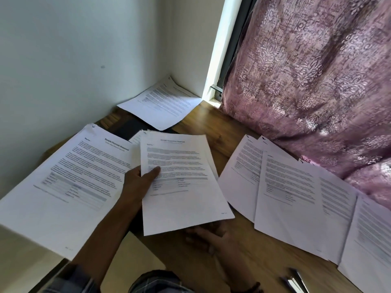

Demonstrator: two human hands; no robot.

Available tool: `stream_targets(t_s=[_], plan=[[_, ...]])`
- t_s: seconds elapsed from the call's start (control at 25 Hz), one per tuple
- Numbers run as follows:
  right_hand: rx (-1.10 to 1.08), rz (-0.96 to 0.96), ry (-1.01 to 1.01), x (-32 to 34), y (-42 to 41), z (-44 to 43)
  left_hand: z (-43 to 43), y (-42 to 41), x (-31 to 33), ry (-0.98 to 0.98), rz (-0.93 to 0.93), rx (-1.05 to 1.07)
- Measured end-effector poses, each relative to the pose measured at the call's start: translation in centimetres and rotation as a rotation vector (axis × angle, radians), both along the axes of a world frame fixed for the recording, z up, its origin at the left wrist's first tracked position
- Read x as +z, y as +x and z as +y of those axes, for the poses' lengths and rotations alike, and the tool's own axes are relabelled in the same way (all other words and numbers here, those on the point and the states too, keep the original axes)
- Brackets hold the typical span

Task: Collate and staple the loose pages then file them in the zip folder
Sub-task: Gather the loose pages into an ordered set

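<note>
Leftmost, a stack of printed pages [69, 182] lies on the wooden surface [215, 127]. The left hand [139, 185] pinches a raised sheaf [182, 182], thumb on top. The blurred right hand [211, 235] sits loosely spread beneath the sheaf's lower edge. Overlapping pages [296, 197] lie fanned beside the curtain [317, 81].

My left hand [135, 182] shows only its thumb [153, 172] on top of the sheaf [182, 187]; its fingers go under the paper, out of sight. My right hand [211, 235] is smeared with blur under the sheaf's near edge, fingertips covered, so I cannot tell whether it grips. The print is too fine to read. Beyond my fingers a dark thing [127, 127] lies mostly buried under sheets. Right of my right hand, a metal object [294, 281] is blurred and cut off by the bottom edge.
</note>
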State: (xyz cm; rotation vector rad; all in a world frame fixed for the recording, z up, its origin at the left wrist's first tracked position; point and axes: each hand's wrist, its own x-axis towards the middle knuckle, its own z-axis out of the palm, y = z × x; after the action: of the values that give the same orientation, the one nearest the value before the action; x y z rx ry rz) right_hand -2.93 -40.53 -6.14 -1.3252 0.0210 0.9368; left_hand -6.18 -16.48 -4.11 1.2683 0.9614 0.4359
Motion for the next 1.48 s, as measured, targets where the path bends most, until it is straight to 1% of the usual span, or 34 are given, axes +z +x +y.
stream_targets(t_s=[0.04, 0.08, 0.16, 0.2, 0.28, 0.32, 0.36, 0.44, 0.48, 0.56, 0.68, 0.8, 0.84, 0.96, 1.08, 1.2, 1.36, 1.44, 1.48], plan=[[-0.025, 0.04, 0.058, 0.1, 0.3, -0.4, 0.1, -0.1, 0.6, 0.048, -0.026, -0.013], [-0.08, 0.068, 0.066, 0.6, 0.6, -0.9, 0.2, -0.2, 1.3, 0.083, -0.058, -0.035], [-0.206, 0.067, 0.079, 1.3, 2.1, -2.0, 0.7, -0.4, 2.7, 0.107, -0.129, -0.074], [-0.235, 0.046, 0.078, 1.5, 2.8, -2.4, 0.9, -0.5, 3.6, 0.11, -0.163, -0.09], [-0.194, -0.003, 0.05, 1.8, 4.2, -2.8, 1.2, -0.6, 5.5, 0.123, -0.216, -0.128], [-0.153, -0.051, 0.004, 2.0, 4.7, -2.7, 1.2, -0.6, 6.5, 0.136, -0.239, -0.154], [-0.1, -0.14, -0.059, 2.4, 5.1, -2.5, 1.1, -0.7, 7.5, 0.154, -0.262, -0.183], [-0.033, -0.374, -0.211, 3.4, 6.0, -1.9, 0.7, -0.9, 9.1, 0.199, -0.309, -0.256], [-0.027, -0.47, -0.247, 4.0, 6.3, -1.6, 0.5, -1.2, 9.8, 0.21, -0.335, -0.297], [-0.006, -0.591, -0.235, 5.0, 6.9, -1.0, 0.2, -1.6, 10.9, 0.219, -0.365, -0.385], [0.117, -0.603, -0.169, 6.1, 7.4, 0.4, 0.0, -1.6, 11.4, 0.207, -0.402, -0.518], [0.185, -0.491, -0.065, 6.4, 7.6, 1.5, -0.1, -1.6, 11.5, 0.227, -0.444, -0.587], [0.198, -0.492, -0.012, 6.3, 7.5, 1.5, -0.1, -1.6, 11.5, 0.231, -0.47, -0.602], [0.134, -0.592, 0.094, 6.3, 6.8, 1.5, 0.1, -1.4, 11.2, 0.305, -0.486, -0.569], [-0.022, -0.667, 0.059, 6.0, 6.9, 1.4, 0.2, -1.2, 10.0, 0.32, -0.475, -0.488], [-0.101, -0.762, -0.045, 5.3, 6.9, 1.3, -0.4, -1.0, 8.8, 0.366, -0.47, -0.394], [-0.057, -0.844, -0.095, 4.0, 6.7, 0.7, -1.9, 0.3, 6.5, 0.32, -0.369, -0.323], [-0.032, -0.824, -0.11, 3.8, 6.7, 0.6, -2.1, 0.7, 5.5, 0.318, -0.309, -0.317], [-0.031, -0.783, -0.114, 3.8, 6.9, 0.5, -1.9, 0.8, 5.1, 0.336, -0.281, -0.314]])
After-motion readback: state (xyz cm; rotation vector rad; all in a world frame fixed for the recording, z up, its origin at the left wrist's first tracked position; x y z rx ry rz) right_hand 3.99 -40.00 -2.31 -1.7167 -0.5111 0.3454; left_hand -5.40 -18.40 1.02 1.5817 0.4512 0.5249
